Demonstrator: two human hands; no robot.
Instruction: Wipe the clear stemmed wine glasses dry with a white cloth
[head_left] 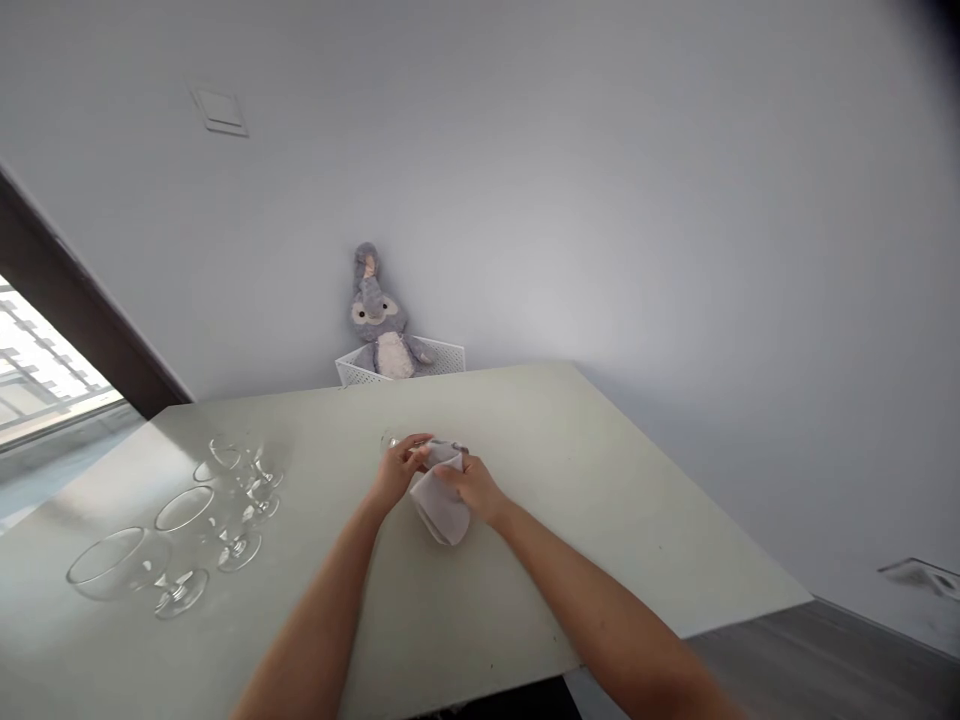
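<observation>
Over the middle of the table, my left hand [395, 474] is closed round a stemmed glass, mostly hidden by the fingers and a cloth. A clear part of this glass [388, 440], which looks like its foot, sticks out to the left of the hand. My right hand [477, 484] grips a pale grey cloth [442, 508], thumb on top, and presses it against the glass's right end. The lower part of the cloth hangs down in a fold. To the left, several clear stemmed glasses stand on the table, the nearest being a large wide-bowled glass [120, 565].
The pale table [600, 520] stands against a plain wall. Behind its far edge, a grey plush rabbit [377, 318] sits in a white perforated basket [446, 357]. At the left is a dark-framed window [45, 350]; a light switch [220, 108] is on the wall.
</observation>
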